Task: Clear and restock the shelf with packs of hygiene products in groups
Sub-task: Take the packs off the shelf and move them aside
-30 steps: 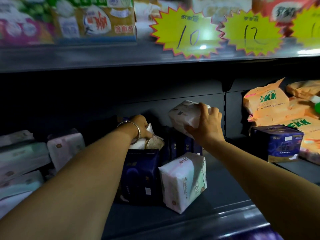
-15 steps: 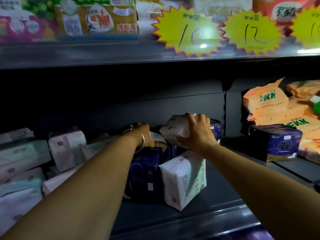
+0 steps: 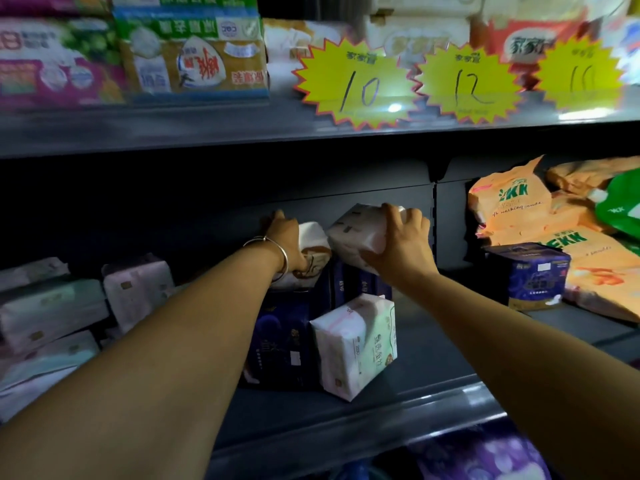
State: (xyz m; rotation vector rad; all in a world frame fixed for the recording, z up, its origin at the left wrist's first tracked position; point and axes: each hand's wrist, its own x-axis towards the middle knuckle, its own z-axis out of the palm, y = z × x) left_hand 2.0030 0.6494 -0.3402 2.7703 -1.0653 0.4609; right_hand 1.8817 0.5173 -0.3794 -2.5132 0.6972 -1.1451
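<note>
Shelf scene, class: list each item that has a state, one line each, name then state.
Left hand: grips a white pack.
Right hand: grips a tilted pale pack, lifted.
Pink-green pack: standing, untouched.
Dark blue box: standing, closed.

There is only one view, from a camera on the person's head. It looks forward and a little down into the middle shelf (image 3: 346,407) of a store rack and stands close to it. Both forearms reach from the bottom corners toward the centre, so the left hand (image 3: 287,244) and the right hand (image 3: 401,244) lie near the middle. The wide lens bends the edges. The upper shelf (image 3: 173,133) crosses the top, with yellow price tags (image 3: 353,84) on its front.
</note>
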